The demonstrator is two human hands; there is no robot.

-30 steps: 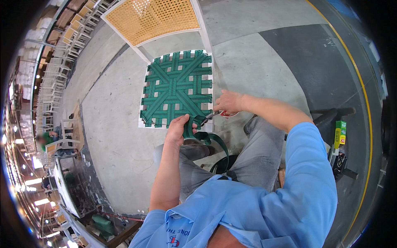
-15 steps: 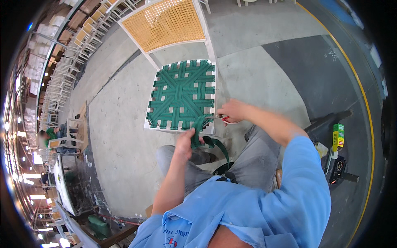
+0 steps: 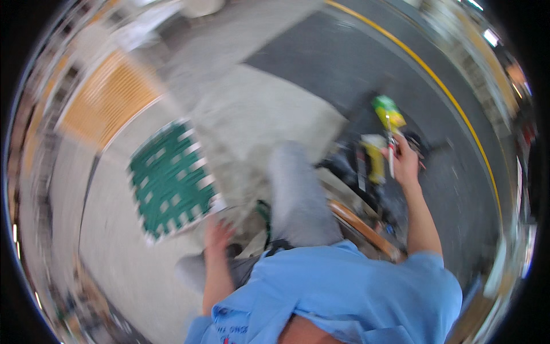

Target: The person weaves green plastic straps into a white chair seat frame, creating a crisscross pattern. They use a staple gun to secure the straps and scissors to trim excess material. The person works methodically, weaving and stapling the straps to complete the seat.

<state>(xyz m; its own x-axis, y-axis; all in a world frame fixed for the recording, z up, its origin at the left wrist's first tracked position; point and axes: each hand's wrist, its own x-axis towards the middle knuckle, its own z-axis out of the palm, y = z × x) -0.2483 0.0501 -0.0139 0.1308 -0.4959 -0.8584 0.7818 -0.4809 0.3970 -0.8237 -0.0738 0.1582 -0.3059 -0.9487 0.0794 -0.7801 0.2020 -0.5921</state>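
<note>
A chair's square seat [image 3: 166,178], woven from green webbing straps on a white frame, stands at the left, blurred. My left hand [image 3: 217,232] is at the near right corner of the seat, its fingers smeared by motion. A loose green strap [image 3: 263,213] hangs between that hand and my knee. Out to the right, my right hand [image 3: 405,160] is closed around red-handled scissors [image 3: 391,156]. Their metal blades point away from me, toward a green and yellow box [image 3: 388,112].
The chair's cane backrest [image 3: 112,97] rises at the upper left. Under my right hand are a dark stand with a yellow item [image 3: 375,157] on it. A wooden bar [image 3: 364,226] lies beside my thigh. A yellow line [image 3: 435,83] crosses the dark floor.
The view has swung right. My right hand has carried the scissors from the seat edge to the box at the right. My left hand is no longer gripping the webbing bundle.
</note>
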